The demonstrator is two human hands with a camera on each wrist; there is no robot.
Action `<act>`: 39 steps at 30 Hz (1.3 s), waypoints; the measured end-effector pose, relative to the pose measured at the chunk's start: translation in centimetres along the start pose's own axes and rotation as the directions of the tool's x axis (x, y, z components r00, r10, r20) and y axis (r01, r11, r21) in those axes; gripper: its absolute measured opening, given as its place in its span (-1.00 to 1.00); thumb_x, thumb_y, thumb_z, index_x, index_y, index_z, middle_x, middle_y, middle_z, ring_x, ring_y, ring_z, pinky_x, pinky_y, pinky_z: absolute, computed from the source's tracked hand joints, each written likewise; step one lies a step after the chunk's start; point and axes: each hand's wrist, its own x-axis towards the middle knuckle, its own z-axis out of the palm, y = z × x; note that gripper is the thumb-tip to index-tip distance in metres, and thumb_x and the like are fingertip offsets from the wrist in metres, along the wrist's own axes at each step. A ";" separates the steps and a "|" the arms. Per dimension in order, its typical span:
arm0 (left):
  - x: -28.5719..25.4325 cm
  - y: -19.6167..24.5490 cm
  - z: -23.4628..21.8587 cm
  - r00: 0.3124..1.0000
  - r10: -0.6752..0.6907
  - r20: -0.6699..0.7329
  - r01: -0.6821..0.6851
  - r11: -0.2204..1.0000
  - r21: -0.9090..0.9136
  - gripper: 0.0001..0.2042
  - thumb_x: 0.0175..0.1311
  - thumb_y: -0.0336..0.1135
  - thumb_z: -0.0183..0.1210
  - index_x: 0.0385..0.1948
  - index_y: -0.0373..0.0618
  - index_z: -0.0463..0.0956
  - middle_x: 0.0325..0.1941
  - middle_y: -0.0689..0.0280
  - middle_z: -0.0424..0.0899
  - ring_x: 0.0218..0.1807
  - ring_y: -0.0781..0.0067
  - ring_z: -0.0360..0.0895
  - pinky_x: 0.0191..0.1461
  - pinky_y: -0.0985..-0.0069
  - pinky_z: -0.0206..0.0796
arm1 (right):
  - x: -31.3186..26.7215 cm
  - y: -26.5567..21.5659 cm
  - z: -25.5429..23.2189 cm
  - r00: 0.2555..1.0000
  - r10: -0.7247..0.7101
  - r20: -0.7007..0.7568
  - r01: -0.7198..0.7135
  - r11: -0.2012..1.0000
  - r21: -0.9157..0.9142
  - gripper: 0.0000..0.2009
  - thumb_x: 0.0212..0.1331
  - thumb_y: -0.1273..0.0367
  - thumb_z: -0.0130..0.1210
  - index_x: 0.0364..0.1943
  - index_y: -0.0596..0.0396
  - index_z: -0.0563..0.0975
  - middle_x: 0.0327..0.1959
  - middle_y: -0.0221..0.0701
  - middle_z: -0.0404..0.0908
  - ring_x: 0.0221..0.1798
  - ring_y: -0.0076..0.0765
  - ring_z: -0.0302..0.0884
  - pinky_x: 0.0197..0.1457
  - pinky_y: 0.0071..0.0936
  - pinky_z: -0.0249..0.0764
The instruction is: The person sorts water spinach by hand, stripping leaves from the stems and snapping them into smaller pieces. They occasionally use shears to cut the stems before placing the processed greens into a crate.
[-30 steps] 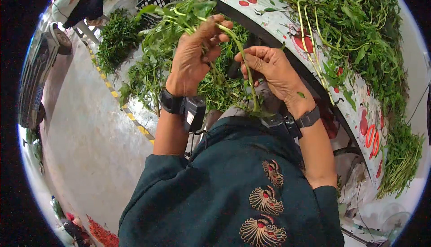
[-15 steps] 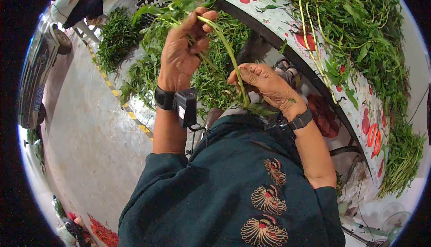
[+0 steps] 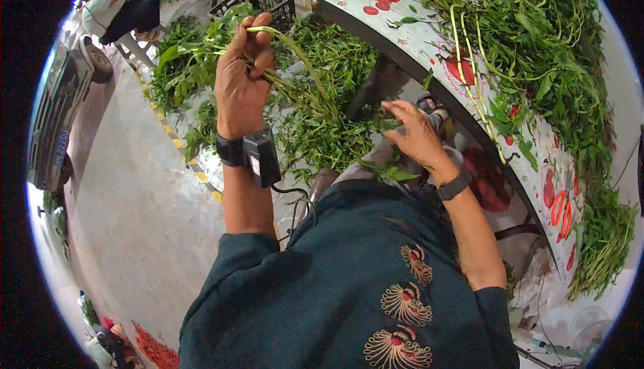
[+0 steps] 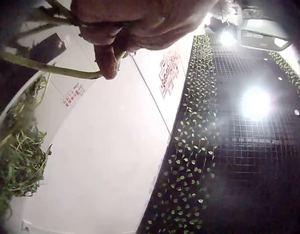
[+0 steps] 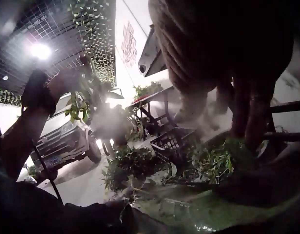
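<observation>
In the head view my left hand (image 3: 239, 94) is raised at centre left and grips a bunch of leafy green stems. Its leaves (image 3: 184, 57) stick out to the left, while one thick pale stem (image 3: 293, 45) arches from the fingers to the right and down. That bent stem (image 4: 57, 72) also shows below the fingers in the left wrist view. My right hand (image 3: 421, 142), apart from the bunch, is held over the lap with fingers spread and nothing in them. Just below it, loose leaves (image 3: 396, 172) lie on the lap. The right wrist view shows this hand dark and close.
On the right, a table with a fruit-patterned cloth (image 3: 547, 161) bears a big heap of greens (image 3: 537, 40) and orange-handled scissors (image 3: 558, 211). More greens (image 3: 335, 50) cover the floor ahead, near a black crate (image 3: 268, 0). A vehicle (image 3: 57, 114) and a seated person (image 3: 111, 10) are at the left.
My left hand has moved left with the bunch. The right hand, which pinched the thick stem's lower part, has let go and moved slightly right and down, fingers spreading.
</observation>
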 end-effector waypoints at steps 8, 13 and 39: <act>-0.1 -1.4 -0.1 0.994 -0.103 0.021 0.105 0.988 -0.113 -0.76 0.33 -0.33 -0.01 -0.07 -0.26 0.36 -0.05 0.12 0.54 -0.30 0.55 0.52 -0.68 0.79 0.05 | 2.0 -5.2 0.8 0.968 -0.063 0.244 -0.128 0.712 0.690 -0.67 0.17 0.43 0.07 0.03 0.22 0.45 -0.03 -0.40 0.54 -0.05 -0.56 0.45 -0.03 -0.61 0.40; -0.8 -1.5 1.3 0.994 -0.092 -0.065 0.094 0.995 0.025 -0.80 0.33 -0.29 0.01 -0.14 -0.20 0.42 -0.12 0.24 0.57 -0.36 0.65 0.43 -0.67 0.81 0.05 | 1.4 -5.9 -1.5 0.914 0.010 0.405 -0.308 0.667 0.679 -0.79 0.22 0.34 0.06 -0.23 0.23 0.56 -0.32 -0.45 0.64 -0.27 -0.66 0.50 -0.14 -0.67 0.40; -3.3 -1.6 1.9 0.968 -0.079 0.239 0.044 0.988 0.150 -0.53 0.31 -0.05 0.00 0.09 -0.22 0.32 -0.42 0.32 0.60 -0.54 0.62 0.45 -0.68 0.78 -0.02 | -0.3 -2.7 0.3 0.983 -0.178 -0.047 0.178 0.984 -0.010 -0.63 -0.30 0.60 0.13 -0.28 -0.06 0.58 -0.37 -0.34 0.52 -0.24 -0.09 0.46 -0.14 -0.25 0.33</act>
